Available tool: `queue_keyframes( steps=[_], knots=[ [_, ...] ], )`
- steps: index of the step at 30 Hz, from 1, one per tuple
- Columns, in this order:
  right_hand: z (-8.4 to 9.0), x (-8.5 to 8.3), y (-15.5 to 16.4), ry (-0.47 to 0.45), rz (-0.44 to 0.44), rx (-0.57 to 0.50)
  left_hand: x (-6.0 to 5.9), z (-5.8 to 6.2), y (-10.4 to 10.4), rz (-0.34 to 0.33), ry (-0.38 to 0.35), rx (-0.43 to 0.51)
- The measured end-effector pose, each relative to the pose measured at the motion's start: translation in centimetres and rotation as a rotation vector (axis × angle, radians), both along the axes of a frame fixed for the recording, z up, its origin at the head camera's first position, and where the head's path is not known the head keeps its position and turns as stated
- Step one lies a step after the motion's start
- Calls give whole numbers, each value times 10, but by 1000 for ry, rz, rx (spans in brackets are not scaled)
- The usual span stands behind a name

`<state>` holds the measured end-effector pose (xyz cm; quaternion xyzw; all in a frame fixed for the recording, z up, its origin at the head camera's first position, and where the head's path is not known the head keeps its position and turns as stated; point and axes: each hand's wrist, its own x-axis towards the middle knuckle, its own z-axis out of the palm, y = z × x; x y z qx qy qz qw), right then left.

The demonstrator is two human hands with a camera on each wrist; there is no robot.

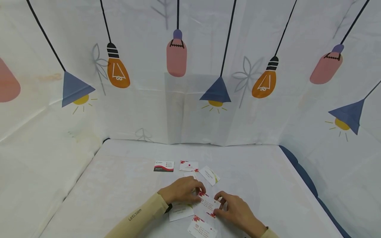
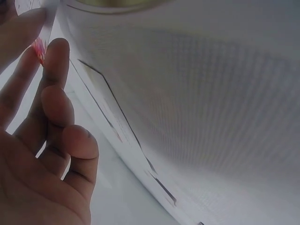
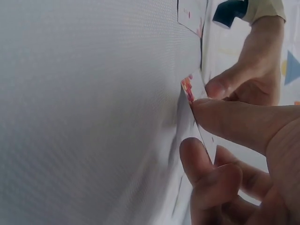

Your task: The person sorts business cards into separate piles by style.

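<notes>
White and rectangular: a card with red splashes at opposite corners and small lines of print between, too fine to read. Turned printed face up in the head view, slanting downward from left to right. Held above or on the counter, contact unclear. Pinched at the left end by the left grip, at the right end by the right grip. Placed just above a similar red-marked card. Seen nearly edge-on from the right wrist, with a reddish corner beside the thumb.
</notes>
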<state>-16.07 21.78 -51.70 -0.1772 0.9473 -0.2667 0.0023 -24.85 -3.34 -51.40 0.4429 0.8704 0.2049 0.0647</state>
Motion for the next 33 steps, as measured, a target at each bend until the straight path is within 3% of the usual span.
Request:
queue_keyframes(
  steps=[18, 24, 33],
  knots=[
    [0, -2, 3, 44, -14, -52, 0, 3, 0, 40, 27, 22],
    [1, -8, 4, 93, -16, -63, -1, 3, -2, 69, 24, 50],
    [5, -16, 2, 89, -1, -89, -5, 5, -7, 85, 46, 82]
  ],
)
